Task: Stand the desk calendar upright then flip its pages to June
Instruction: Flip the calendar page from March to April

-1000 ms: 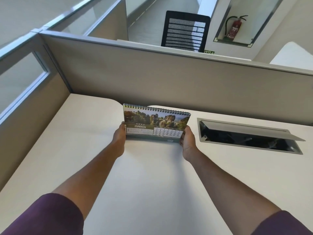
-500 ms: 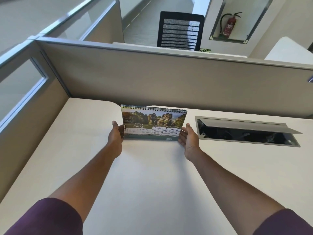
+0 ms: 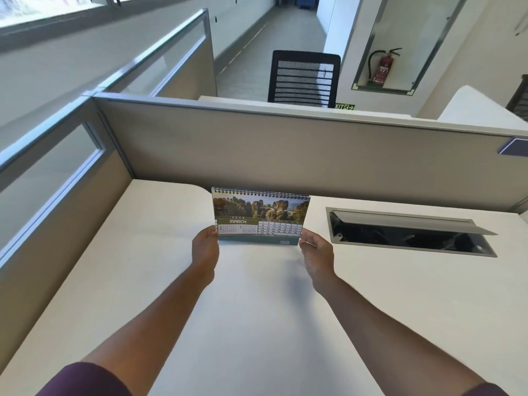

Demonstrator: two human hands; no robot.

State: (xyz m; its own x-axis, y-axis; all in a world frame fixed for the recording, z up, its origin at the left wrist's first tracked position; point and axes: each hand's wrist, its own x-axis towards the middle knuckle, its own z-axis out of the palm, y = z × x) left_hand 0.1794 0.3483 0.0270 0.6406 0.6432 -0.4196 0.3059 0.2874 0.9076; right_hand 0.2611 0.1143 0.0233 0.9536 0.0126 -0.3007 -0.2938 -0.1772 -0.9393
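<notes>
The desk calendar (image 3: pixel 260 217) stands upright on the white desk (image 3: pixel 257 310), spiral binding on top, its front page showing MARCH under a photo of rocks. My left hand (image 3: pixel 205 250) is at its lower left edge, with the thumb and fingertips pinching that edge. My right hand (image 3: pixel 317 251) is at the lower right corner, fingers loosely curled and apart, the fingertips just touching or next to the corner. Both forearms reach in from the bottom of the view.
A grey partition (image 3: pixel 285 150) runs close behind the calendar and another along the left side (image 3: pixel 57 212). To the right, a cable hatch (image 3: pixel 408 232) in the desk is open, its lid raised. A black mesh chair (image 3: pixel 304 78) stands beyond the partition.
A second ago both hands gripped the calendar's sides; then they opened beside it. Now my left hand is back on the left edge, and the view has tilted upward.
</notes>
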